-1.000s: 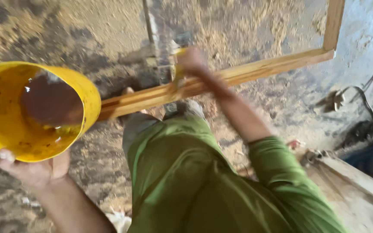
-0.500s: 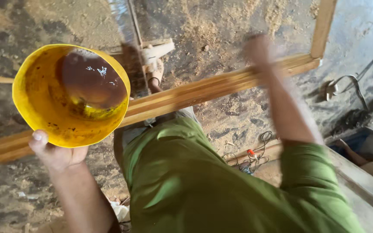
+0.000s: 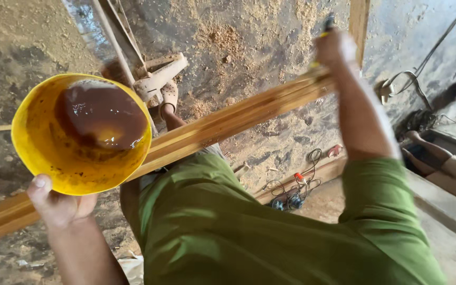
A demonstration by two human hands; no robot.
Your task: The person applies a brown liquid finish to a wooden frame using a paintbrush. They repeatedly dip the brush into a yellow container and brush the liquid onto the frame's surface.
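Over a sawdust-strewn floor (image 3: 249,37), the person in a green shirt (image 3: 228,232) stood above a long wooden frame piece (image 3: 228,124) that ran slantwise from lower left to upper right. Their left hand (image 3: 59,203) was closed on the lower rim of a yellow bowl (image 3: 43,153), thumb up against its outer wall, holding it tipped toward the camera. Inside the bowl sat a pool of glossy dark brown liquid (image 3: 101,113), gathered in the upper part of the basin, with brown smears across the yellow wall below it. Their right hand (image 3: 334,48) was clenched around a thin dark-tipped tool (image 3: 327,24), likely a brush, though it was too blurred to say, held at the far upper end of the frame piece. By the look of it, the step in hand was coating the wood with the brown liquid; the next stroke would call for keeping the bowl level enough not to spill. Cables and a small tool (image 3: 294,190) lay on the floor beyond.
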